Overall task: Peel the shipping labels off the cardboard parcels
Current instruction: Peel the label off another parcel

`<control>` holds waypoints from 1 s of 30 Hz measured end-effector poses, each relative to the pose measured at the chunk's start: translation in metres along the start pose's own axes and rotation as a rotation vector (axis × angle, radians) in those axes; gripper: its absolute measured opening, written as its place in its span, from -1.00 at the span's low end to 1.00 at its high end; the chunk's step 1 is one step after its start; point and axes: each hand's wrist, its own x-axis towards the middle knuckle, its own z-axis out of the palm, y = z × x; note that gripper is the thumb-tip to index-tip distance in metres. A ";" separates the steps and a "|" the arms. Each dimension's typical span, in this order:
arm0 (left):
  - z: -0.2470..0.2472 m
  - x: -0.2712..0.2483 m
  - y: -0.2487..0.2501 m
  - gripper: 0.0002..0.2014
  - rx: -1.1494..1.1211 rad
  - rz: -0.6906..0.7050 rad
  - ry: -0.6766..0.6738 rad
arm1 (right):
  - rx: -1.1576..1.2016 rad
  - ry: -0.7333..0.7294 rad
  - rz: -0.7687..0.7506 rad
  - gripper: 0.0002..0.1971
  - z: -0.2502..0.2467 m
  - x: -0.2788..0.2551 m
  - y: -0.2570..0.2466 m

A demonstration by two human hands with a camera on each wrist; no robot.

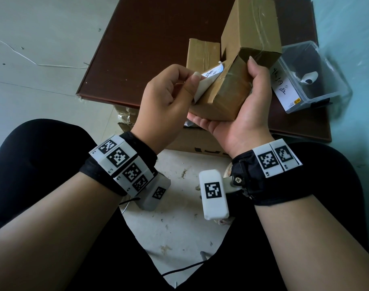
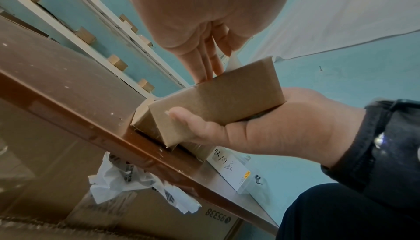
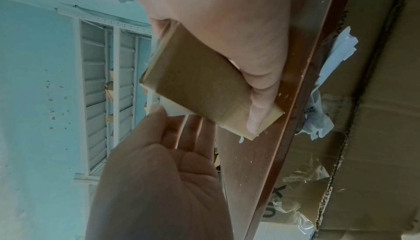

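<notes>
- right hand [image 1: 240, 106] wrapped around the small parcel [image 1: 223, 95], holding it up
- left hand [image 1: 164, 101] pinching the half-peeled white label [image 1: 202, 86]; bigger boxes [image 1: 250, 28] behind on the brown board [image 1: 150, 45]

Count of things before you

You have three cardboard parcels [image 1: 223, 95] [image 1: 202, 54] [image 1: 252, 28], one partly peeled label [image 1: 202, 85], one clear plastic box [image 1: 318, 80], and two hands [image 1: 164, 101] [image 1: 242, 110].

Small taped cardboard parcel [image 1: 223, 89] held tilted, white label [image 1: 202, 86] half peeled
</notes>
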 end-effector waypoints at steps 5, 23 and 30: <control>-0.001 -0.001 0.003 -0.75 -0.120 -0.039 -0.008 | 0.012 -0.079 -0.063 -0.43 0.003 -0.003 0.000; -0.009 0.004 0.005 -0.81 -0.106 0.159 0.023 | -0.051 -0.237 -0.168 -0.51 0.001 0.002 0.001; -0.004 0.000 0.000 -0.84 -0.015 0.184 -0.079 | -0.052 -0.003 -0.235 -0.33 0.011 0.003 0.009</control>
